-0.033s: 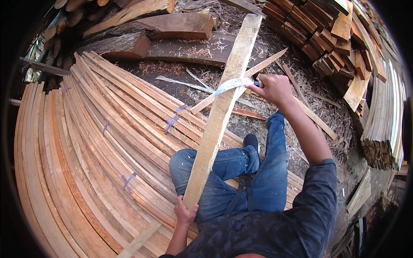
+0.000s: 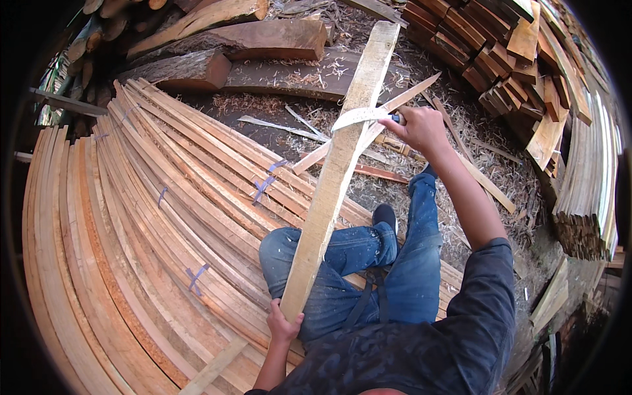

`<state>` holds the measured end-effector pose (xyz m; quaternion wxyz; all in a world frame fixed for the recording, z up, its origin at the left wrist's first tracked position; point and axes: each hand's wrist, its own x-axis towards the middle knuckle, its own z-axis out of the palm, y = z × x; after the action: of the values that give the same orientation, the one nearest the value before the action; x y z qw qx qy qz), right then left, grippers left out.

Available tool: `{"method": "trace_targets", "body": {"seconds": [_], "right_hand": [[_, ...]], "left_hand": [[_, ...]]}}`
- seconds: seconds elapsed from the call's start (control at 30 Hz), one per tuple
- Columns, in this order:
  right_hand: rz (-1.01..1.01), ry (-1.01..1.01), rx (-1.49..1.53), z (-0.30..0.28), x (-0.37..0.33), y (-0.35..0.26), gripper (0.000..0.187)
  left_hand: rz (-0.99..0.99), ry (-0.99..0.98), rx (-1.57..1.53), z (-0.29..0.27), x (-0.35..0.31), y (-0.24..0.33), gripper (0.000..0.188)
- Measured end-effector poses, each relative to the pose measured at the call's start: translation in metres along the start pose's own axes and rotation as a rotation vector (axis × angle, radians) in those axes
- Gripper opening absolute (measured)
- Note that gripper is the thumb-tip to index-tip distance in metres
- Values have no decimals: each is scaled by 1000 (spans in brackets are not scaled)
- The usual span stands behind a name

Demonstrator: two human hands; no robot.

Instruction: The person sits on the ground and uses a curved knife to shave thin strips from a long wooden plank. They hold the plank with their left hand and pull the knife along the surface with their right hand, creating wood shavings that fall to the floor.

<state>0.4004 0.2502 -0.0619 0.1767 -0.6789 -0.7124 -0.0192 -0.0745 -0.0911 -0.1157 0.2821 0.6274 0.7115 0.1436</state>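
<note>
My left hand (image 2: 284, 321) is closed around the near end of a long pale wooden plank (image 2: 322, 214). The plank slopes away from me over my bent left knee, its far part leaning at crossed wooden sticks (image 2: 409, 93). My right hand (image 2: 421, 128) grips the dark handle of a broad, curved, whitish-bladed knife (image 2: 357, 117). That blade lies across the plank's upper part, its tip reaching past the left edge. Whether it bites into the wood cannot be told. A rough, chipped strip runs along the plank's right edge.
Long sawn strips (image 2: 178, 217), some tied with purple bands, spread under and left of me. Heavy timbers (image 2: 263, 43) lie ahead. Stacked reddish lumber (image 2: 480, 46) stands far right, beside a pale slat bundle (image 2: 586, 197). Shavings (image 2: 454, 191) and loose sticks cover the ground.
My right hand and the knife have shifted slightly up and away along the plank, and the blade has turned a little. My left hand and the plank stay put.
</note>
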Motion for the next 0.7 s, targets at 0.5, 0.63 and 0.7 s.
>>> {"method": "trace_targets", "body": {"seconds": [0.5, 0.63, 0.7], "right_hand": [[89, -91, -3, -7, 45, -7, 79], [506, 154, -60, -11, 69, 82, 77], [444, 111, -38, -25, 66, 69, 77]], "left_hand": [[-36, 31, -22, 2, 1, 13, 80], [5, 10, 26, 1, 6, 15, 81], [12, 29, 40, 0, 4, 11, 81]]}}
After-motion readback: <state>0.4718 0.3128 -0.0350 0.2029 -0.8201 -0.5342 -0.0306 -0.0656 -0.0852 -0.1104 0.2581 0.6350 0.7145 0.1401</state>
